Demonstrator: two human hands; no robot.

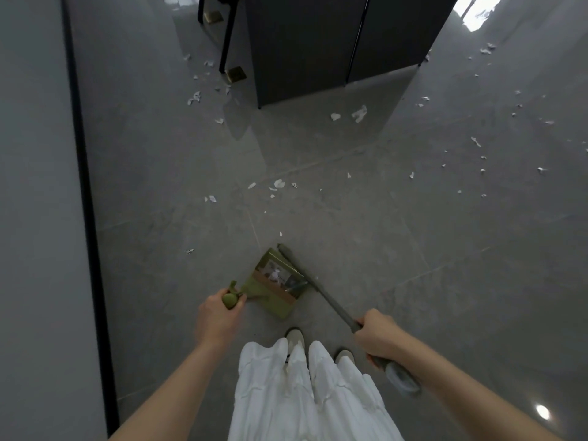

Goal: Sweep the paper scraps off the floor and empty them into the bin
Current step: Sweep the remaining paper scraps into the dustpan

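Both bare arms reach forward and down. The left hand has its fingers curled round the dustpan handle; the right hand, off to the side, grips the broom handle partway along.

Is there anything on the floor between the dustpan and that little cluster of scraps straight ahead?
Nothing visible: only bare floor lies between the dustpan and the scraps, apart from one stray scrap.

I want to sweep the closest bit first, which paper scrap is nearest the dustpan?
The lone small scrap just ahead of the dustpan, by the broom head. The other scraps lie farther up the floor.
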